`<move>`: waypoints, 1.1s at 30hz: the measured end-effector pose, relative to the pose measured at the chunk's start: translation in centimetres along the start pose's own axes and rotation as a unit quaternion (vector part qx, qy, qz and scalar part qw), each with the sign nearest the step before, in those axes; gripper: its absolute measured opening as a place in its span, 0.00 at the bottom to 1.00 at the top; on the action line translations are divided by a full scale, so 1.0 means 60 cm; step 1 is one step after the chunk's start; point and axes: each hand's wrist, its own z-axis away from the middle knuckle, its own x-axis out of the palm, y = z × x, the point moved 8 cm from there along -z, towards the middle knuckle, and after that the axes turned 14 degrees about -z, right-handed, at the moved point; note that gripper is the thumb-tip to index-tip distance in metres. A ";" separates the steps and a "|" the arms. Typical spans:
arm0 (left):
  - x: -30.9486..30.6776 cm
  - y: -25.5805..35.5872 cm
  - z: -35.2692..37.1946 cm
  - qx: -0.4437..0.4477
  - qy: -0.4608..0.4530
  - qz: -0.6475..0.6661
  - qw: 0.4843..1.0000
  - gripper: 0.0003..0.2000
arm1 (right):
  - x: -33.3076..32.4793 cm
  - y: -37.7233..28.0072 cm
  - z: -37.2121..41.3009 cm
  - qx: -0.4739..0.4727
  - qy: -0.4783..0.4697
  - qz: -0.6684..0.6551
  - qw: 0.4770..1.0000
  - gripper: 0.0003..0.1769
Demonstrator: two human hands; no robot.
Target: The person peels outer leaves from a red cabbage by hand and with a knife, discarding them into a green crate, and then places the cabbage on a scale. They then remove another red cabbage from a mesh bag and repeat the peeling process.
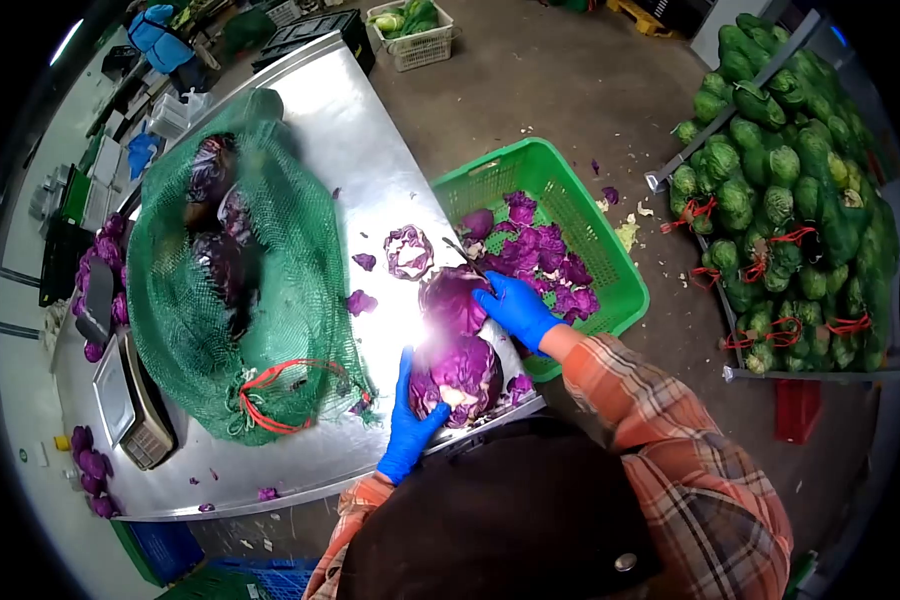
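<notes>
My left hand (410,425) in a blue glove grips the near side of a red cabbage (470,375), thumb over its pale stem end. My right hand (518,312), also gloved in blue, is closed around a knife whose dark blade (462,252) points away from me; the handle is hidden. The fingers of that hand touch a large purple leaf or head (453,300) just beyond the cabbage. A trimmed piece of red cabbage with white ribs (408,252) lies farther up the steel table (345,130). Loose purple leaf scraps (361,302) lie beside it.
A green crate (610,260) holding purple leaves stands right of the table. On the left lie a green mesh sack (300,230) of red cabbages and a scale (135,400). Netted green cabbages (770,200) fill a rack at right. A person (160,40) stands far back.
</notes>
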 end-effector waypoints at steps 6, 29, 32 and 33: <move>-0.047 0.051 0.002 0.055 0.083 -0.160 0.982 0.49 | 0.020 -0.009 0.069 0.130 -0.007 -0.244 0.961 0.23; -0.035 0.036 -0.027 -0.016 0.133 -0.015 0.991 0.41 | 0.088 -0.058 0.005 -0.034 -0.138 -0.081 0.987 0.36; -0.070 0.038 -0.058 -0.017 0.108 -0.119 0.987 0.46 | 0.102 -0.032 -0.041 0.045 -0.145 -0.115 0.982 0.35; -0.076 0.032 -0.066 -0.053 0.089 -0.144 0.984 0.46 | 0.089 -0.056 -0.028 0.062 -0.134 -0.127 0.981 0.35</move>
